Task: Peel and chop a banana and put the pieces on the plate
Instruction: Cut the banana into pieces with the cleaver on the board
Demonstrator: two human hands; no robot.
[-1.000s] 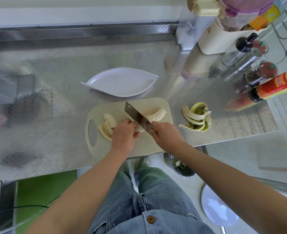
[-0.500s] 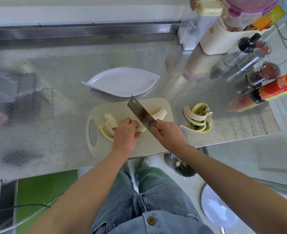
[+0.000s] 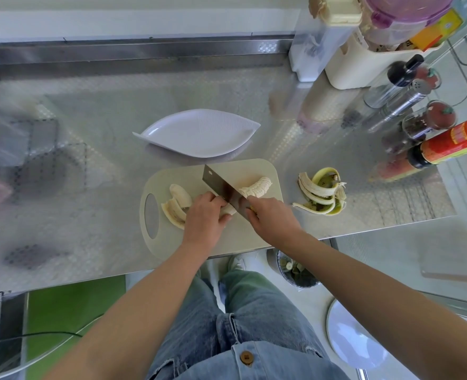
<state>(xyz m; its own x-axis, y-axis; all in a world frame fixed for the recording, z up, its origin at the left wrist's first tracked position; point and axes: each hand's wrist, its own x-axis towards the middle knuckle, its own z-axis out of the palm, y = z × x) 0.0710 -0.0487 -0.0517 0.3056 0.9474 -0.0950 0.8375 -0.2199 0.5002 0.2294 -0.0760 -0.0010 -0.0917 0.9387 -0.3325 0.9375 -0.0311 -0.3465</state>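
Note:
A pale cutting board (image 3: 257, 168) lies at the counter's front edge. On it a peeled banana strip (image 3: 228, 209) lies under my left hand (image 3: 203, 218), which presses it down. My right hand (image 3: 272, 219) grips the handle of a cleaver (image 3: 221, 185), whose blade stands on the banana between both hands. To the blade's right lies a row of cut slices (image 3: 257, 185). Two long banana pieces (image 3: 176, 207) rest at the board's left. A white leaf-shaped plate (image 3: 199, 137) sits bare just behind the board.
The banana peel (image 3: 321, 194) lies right of the board. Bottles, spice jars and a cream holder (image 3: 424, 105) crowd the back right corner. A small bin (image 3: 296, 271) stands on the floor under the counter edge, a white round lid beside it.
The cleaver rose off the banana half a second ago and has come down again on it, slightly further left. My left hand stayed on the banana.

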